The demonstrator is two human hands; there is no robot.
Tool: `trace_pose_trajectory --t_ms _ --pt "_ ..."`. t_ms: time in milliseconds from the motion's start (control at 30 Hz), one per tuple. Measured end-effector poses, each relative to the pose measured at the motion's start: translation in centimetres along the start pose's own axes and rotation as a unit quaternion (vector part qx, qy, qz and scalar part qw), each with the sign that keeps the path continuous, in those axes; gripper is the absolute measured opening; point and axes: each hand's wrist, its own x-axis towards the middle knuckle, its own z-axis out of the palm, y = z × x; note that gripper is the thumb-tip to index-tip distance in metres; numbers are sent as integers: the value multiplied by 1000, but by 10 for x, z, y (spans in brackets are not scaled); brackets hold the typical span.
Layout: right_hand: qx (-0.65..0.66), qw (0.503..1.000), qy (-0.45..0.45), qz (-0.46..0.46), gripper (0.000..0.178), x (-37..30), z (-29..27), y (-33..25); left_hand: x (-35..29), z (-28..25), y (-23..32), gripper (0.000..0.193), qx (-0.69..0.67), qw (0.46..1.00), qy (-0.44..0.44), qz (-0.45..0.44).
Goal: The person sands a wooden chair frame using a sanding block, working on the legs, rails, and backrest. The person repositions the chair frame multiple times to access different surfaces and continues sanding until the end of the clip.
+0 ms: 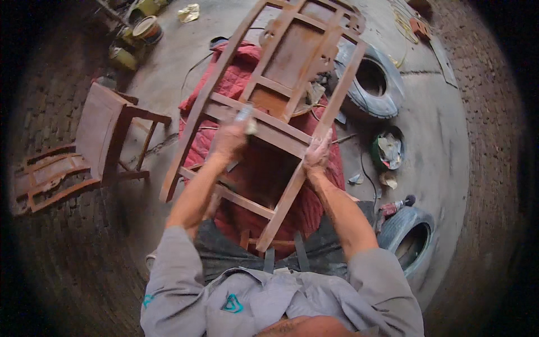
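Observation:
A brown wooden chair (286,138) lies tipped in front of me, its legs toward my body and its panelled back pointing away. It rests over a red quilted cloth (193,147). My left hand (229,140), smeared by motion, is at the chair's cross rail. Its fingers are closed on a small pale pad (250,124), whose kind the blur hides. Wrapped round the right-hand leg, where it meets that rail, is my right hand (318,154), which looks dusty and whitish.
Another wooden chair (101,132) lies on the left. To the right are two tyres (387,101), (426,224), a round container of crumpled scraps (389,150) and a red power tool (391,208) with a dark cord. Buckets (147,29) stand far left.

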Motion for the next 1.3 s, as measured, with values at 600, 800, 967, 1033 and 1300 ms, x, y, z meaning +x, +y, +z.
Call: trace_pose_trajectory --t_ms 600,800,967,1033,1300 --pt "-30 999 -2 31 58 -7 -14 -36 -23 59 103 34 76 991 -55 99" --pt "-5 1000 18 23 60 -6 -15 -9 9 -12 49 47 81 989 29 120" --pt "-20 1000 -2 10 60 -7 -4 -29 -7 -36 -34 31 135 956 210 156" --pt "-49 999 20 -2 60 -5 -11 -14 -39 1 36 35 110 963 140 201" --pt "-40 959 -94 -265 57 -66 -65 -74 -168 12 160 59 -260 922 266 -106"
